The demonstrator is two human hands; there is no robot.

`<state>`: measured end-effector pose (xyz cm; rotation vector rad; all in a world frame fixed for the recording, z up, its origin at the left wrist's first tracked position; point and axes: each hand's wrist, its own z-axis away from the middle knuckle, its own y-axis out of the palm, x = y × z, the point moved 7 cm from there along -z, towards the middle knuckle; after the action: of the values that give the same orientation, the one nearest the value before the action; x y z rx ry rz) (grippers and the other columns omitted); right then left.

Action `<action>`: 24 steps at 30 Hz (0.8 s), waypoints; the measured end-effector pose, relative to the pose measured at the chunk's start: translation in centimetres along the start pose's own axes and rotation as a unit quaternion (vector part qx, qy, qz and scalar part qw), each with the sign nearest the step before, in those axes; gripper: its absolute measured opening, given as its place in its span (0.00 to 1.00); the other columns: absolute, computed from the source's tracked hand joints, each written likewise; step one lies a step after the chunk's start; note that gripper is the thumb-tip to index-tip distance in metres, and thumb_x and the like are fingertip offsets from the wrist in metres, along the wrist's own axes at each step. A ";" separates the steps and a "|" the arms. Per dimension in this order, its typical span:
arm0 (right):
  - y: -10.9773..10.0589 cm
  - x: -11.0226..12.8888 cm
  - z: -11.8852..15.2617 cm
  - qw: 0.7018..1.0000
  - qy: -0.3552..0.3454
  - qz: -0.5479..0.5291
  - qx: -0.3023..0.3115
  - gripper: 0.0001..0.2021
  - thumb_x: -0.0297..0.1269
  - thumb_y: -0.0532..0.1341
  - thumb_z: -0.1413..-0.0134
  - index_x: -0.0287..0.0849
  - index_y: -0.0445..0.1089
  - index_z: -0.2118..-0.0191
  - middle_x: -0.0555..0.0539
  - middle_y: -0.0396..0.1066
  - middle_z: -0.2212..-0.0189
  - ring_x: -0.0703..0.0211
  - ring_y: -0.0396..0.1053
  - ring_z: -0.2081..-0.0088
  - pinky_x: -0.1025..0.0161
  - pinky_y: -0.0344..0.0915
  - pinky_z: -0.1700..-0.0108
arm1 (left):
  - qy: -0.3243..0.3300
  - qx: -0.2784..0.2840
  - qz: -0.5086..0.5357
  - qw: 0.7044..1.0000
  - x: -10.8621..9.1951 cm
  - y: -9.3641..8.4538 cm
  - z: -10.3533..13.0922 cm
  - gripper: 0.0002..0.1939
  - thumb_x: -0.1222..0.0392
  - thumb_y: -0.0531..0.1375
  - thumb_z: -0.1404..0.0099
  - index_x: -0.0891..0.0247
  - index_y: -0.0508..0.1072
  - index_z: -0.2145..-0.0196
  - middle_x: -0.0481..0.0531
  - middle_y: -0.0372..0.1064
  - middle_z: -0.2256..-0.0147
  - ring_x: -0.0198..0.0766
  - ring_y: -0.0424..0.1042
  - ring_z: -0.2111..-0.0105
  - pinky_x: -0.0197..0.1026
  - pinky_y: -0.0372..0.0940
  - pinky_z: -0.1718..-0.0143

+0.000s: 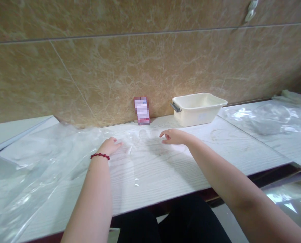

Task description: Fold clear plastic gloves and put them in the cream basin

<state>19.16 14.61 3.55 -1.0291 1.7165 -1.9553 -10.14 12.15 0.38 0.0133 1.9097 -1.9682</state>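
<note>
From the tabletop's middle, the brown marbled wall spans twelve o'clock. The pale wood-grain table lies below both hands. Clear plastic film sprawls at nine, reaching the left hand; a second plastic heap lies toward two. A cream bin stands near one-thirty. Closer in, the right hand holds thumb and fingers parted. At ten, the left hand curls loosely; I cannot tell whether it grips film. A blurred, red-edged panel stands at twelve; a red bracelet circles the left wrist.
</note>
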 end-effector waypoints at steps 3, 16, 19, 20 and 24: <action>-0.6 0.3 -0.1 0.999 -0.009 0.009 -0.040 0.16 0.41 0.53 0.53 0.42 0.64 0.58 0.49 0.66 0.75 0.66 0.61 0.74 0.70 0.53 0.72 | 0.024 -0.001 0.012 1.000 -0.3 0.3 0.0 0.23 0.45 0.55 0.54 0.65 0.67 0.65 0.59 0.68 0.63 0.45 0.67 0.65 0.38 0.59 0.67; -1.2 5.1 -2.3 0.993 -0.018 -0.035 -0.113 0.11 0.38 0.54 0.53 0.44 0.67 0.63 0.50 0.68 0.71 0.67 0.62 0.72 0.71 0.55 0.69 | 0.095 -0.038 0.119 0.988 -4.2 -0.2 0.9 0.09 0.60 0.47 0.45 0.65 0.62 0.67 0.52 0.68 0.70 0.35 0.67 0.72 0.34 0.59 0.72; 0.1 6.9 -3.7 0.992 -0.013 -0.073 -0.098 0.12 0.38 0.55 0.54 0.44 0.65 0.61 0.50 0.68 0.69 0.67 0.63 0.72 0.71 0.55 0.69 | 0.110 -0.038 0.246 0.962 -5.4 -0.2 1.4 0.11 0.59 0.51 0.46 0.64 0.59 0.63 0.49 0.66 0.74 0.32 0.66 0.76 0.33 0.59 0.76; 0.6 7.4 -4.0 0.990 -0.012 -0.093 -0.104 0.13 0.38 0.55 0.54 0.43 0.64 0.60 0.50 0.68 0.69 0.68 0.63 0.72 0.71 0.55 0.69 | 0.110 -0.034 0.291 0.950 -5.8 -0.2 1.7 0.12 0.59 0.52 0.46 0.63 0.59 0.63 0.48 0.65 0.75 0.31 0.65 0.78 0.32 0.59 0.78; 1.9 8.2 -3.8 0.975 -0.016 -0.144 -0.167 0.16 0.40 0.54 0.53 0.41 0.59 0.56 0.48 0.67 0.67 0.68 0.63 0.72 0.70 0.56 0.69 | 0.075 0.005 0.430 0.900 -7.2 0.4 2.5 0.14 0.58 0.55 0.47 0.63 0.57 0.62 0.48 0.63 0.74 0.30 0.66 0.78 0.32 0.59 0.78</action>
<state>10.55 11.39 4.11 -1.4929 2.0177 -1.8319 -2.77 11.71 2.19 0.8777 1.5557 -1.3752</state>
